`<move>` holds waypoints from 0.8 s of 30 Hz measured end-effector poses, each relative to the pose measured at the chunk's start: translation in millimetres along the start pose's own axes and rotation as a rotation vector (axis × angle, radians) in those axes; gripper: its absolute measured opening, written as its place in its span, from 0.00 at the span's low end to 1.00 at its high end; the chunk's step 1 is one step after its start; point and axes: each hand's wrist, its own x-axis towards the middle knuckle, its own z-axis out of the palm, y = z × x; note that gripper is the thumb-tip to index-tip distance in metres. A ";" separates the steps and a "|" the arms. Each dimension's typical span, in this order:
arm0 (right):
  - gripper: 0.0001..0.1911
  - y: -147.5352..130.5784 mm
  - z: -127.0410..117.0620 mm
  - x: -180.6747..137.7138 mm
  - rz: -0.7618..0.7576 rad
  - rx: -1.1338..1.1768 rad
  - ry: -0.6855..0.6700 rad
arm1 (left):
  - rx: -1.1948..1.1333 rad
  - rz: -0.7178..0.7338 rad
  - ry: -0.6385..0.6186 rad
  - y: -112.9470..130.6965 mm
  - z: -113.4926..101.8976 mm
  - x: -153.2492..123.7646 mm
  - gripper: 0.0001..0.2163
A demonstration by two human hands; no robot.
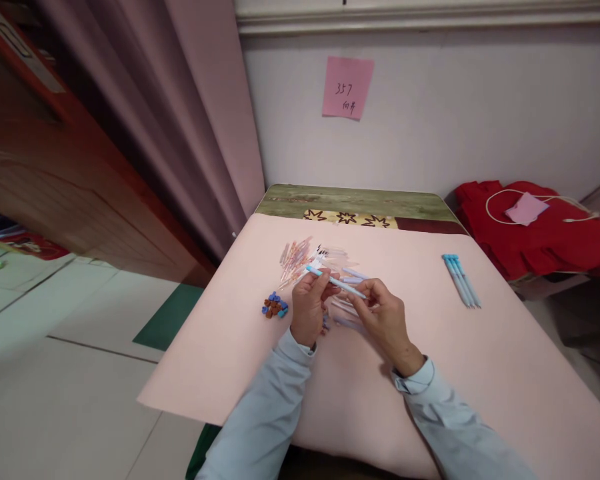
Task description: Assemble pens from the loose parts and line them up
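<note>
A light blue pen [346,287] with a brighter blue end is held between my two hands above the table. My left hand [310,303] is closed on the pen near its bright blue end. My right hand [386,320] pinches the other end between thumb and fingers. Beneath and beyond the hands lie several pale pen barrels [349,324], partly hidden by the hands. Behind them is a pile of clear and pinkish slim parts [296,260]. Left of my left hand sits a small heap of blue and brown pieces [274,307].
Several blue-topped pens [461,281] lie side by side at the right of the paper-covered table [220,347]. A red cloth-covered surface [570,250] with a white cable stands beyond the table's right edge. A pink note [347,87] is on the wall; a wooden door [80,167] stands left.
</note>
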 end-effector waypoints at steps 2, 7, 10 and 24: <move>0.16 1.9 -1.2 -0.1 0.011 0.006 -0.021 | 0.027 -0.001 -0.014 -0.2 -0.6 -0.5 0.16; 0.26 8.0 -2.5 0.2 0.035 0.014 -0.131 | 0.083 0.002 -0.036 1.8 0.5 -3.2 0.16; 0.22 6.8 -0.5 0.8 0.041 0.002 -0.113 | 0.103 0.009 -0.020 3.7 2.1 -3.9 0.16; 0.22 10.0 -1.6 1.9 0.073 0.130 -0.231 | 0.111 -0.003 -0.059 1.1 0.9 -3.8 0.18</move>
